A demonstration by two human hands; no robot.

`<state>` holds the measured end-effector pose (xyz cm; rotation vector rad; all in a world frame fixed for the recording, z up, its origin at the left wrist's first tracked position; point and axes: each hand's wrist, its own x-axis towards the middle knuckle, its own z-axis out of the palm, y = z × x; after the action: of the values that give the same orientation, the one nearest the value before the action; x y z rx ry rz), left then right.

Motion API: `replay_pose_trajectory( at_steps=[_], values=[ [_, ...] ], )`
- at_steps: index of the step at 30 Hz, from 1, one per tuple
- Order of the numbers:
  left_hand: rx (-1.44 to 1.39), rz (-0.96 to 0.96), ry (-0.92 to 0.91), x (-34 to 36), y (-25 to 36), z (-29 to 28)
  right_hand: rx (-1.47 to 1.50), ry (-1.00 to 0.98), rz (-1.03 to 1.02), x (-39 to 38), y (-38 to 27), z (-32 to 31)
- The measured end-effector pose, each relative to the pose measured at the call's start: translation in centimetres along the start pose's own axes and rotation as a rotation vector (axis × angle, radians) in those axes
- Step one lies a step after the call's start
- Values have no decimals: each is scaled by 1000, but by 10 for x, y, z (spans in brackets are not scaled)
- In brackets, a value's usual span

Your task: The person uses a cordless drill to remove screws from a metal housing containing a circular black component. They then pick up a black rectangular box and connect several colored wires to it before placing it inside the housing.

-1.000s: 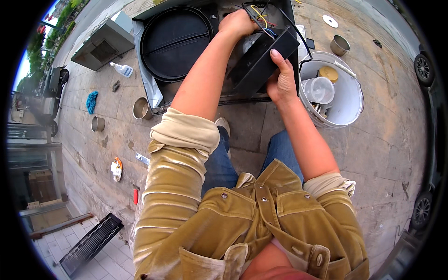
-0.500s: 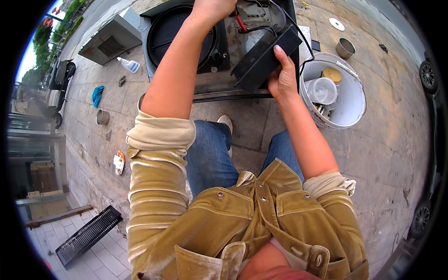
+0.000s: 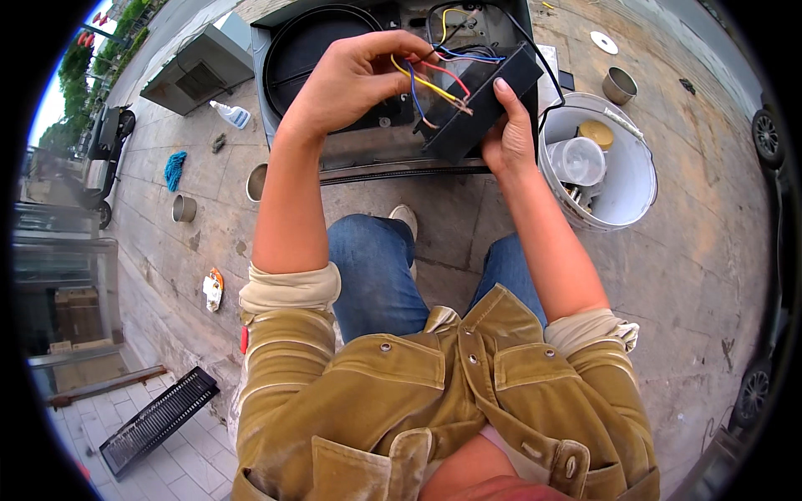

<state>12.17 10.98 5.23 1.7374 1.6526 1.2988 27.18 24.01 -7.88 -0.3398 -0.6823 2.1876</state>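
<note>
My left hand (image 3: 355, 79) pinches a bundle of thin coloured wires (image 3: 422, 79), yellow, blue and red. Their loose ends fan out in front of a long black box (image 3: 476, 113), some with frayed bare tips. My right hand (image 3: 511, 138) grips that box by its near right end, thumb on top, fingers mostly hidden behind it. The box is tilted over a metal appliance housing (image 3: 359, 159) with a large round black opening (image 3: 313, 42). More wires and a black cable run behind the box inside the housing.
Right of the housing stands a white bucket (image 3: 622, 209) holding a clear plastic tub and other items. Metal cups (image 3: 618, 85) and a white disc (image 3: 603, 42) lie beyond. Leftward are a white bottle (image 3: 230, 115), blue cloth (image 3: 175, 171), grey metal box (image 3: 196, 75) and black grille (image 3: 159, 422).
My left hand has come back toward me from the housing's far side, and coloured wires now show in its fingers. The right hand keeps the black box in nearly the same place.
</note>
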Motion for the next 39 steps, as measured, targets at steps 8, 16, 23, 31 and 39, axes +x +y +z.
replay_pose_trajectory(
  at_steps=[8, 16, 23, 31, 39],
  values=[
    [610, 270, 30, -6, -5, 38, -83, -27, 14, -13, -4, 4],
    [714, 186, 480, 44, -26, 41, -53, -66, 47, -9, -6, 3],
    [357, 169, 62, 24, -6, 27, -19, -50, 49, -6, -8, 2],
    [933, 450, -19, -31, -3, 26, -55, -23, 41, -16, -6, 6],
    [415, 431, -45, -8, 8, 32, -77, -49, 60, -11, -8, 4]
  ],
)
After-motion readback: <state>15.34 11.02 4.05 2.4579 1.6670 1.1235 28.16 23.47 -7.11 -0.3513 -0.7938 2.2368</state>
